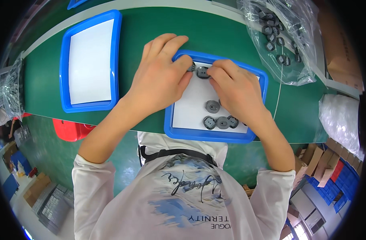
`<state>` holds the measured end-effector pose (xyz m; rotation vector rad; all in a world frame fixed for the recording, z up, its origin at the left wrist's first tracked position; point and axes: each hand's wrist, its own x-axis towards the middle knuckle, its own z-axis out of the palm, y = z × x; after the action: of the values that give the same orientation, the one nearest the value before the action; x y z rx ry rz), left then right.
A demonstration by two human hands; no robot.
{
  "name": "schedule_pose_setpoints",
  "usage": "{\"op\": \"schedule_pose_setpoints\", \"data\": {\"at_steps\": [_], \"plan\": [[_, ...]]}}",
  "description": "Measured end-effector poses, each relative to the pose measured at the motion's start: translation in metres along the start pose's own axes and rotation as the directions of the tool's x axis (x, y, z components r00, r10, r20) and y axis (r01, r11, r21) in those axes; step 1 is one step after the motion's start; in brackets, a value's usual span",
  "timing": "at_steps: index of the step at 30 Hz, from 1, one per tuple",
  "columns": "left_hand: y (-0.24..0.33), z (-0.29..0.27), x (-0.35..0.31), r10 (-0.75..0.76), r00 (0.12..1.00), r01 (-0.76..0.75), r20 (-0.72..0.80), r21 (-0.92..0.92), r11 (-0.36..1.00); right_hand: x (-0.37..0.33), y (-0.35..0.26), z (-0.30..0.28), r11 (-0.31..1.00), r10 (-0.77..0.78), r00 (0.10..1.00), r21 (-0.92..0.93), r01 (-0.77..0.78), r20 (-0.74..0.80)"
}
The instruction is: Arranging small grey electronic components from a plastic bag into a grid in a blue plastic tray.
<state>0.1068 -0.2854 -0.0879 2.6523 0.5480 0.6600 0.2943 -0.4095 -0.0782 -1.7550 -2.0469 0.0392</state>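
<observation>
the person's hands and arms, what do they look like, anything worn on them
The left hand and right hand are bare: no gloves, and no ring, watch or bracelet shows. The left forearm and right forearm are uncovered too. The left sleeve and right sleeve are whitish and loose, ending around the elbows, with no print visible on them.

White shirt, loose sleeves ending near elbows; blue-grey brushstroke print, dark script; black strap across waist.
</observation>
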Motion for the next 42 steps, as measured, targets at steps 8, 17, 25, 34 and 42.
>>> {"op": "schedule_pose_setpoints", "data": {"at_steps": [8,17,25,34,42], "plan": [[-0.003,0.003,-0.003,-0.033,0.999,0.032,-0.043,-0.007,0.999,0.009,-0.004,0.005,0.997,-0.028,1.0,-0.075,0.029,0.007],[-0.008,0.001,-0.003,0.054,0.998,-0.055,-0.021,-0.065,0.996,0.021,0.009,-0.002,0.978,-0.201,0.978,-0.046,0.203,0.057],[0.021,-0.009,-0.004,0.256,0.964,-0.228,0.066,-0.283,0.932,0.003,0.016,-0.043,0.924,0.061,0.996,0.373,-0.082,0.067],[0.042,0.005,-0.005,0.239,0.958,-0.204,0.162,-0.207,0.957,-0.032,0.023,-0.043,0.362,0.366,0.896,0.848,-0.387,0.253],[0.041,-0.012,-0.037,0.2,0.974,-0.201,0.105,0.001,0.98,-0.034,0.02,-0.036,0.868,0.233,0.954,0.401,-0.292,0.19]]}}
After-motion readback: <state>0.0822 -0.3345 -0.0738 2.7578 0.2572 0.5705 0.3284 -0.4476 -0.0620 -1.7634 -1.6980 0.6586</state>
